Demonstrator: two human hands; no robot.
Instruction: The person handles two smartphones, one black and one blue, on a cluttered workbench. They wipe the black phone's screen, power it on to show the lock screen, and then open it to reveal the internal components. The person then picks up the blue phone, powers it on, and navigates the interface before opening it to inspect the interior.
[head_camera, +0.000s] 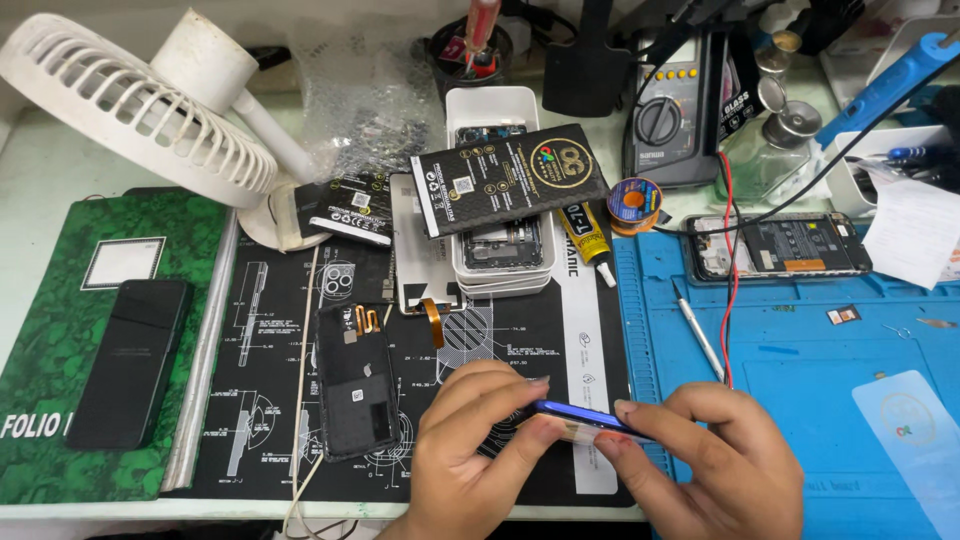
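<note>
A slim blue phone (585, 418) sits edge-on between both hands, low over the bench (40, 160). The left hand (480, 450) pinches its near end, fingers closed around the edge; the right hand (710, 455) clamps the other end the same way. Just left of the left hand lies a black phone back panel (355, 380) on a black printed mat (270, 330). Beyond the right hand, a blue work mat (800, 350) carries an opened phone (775, 245) and a metal pry tool (698, 330).
</note>
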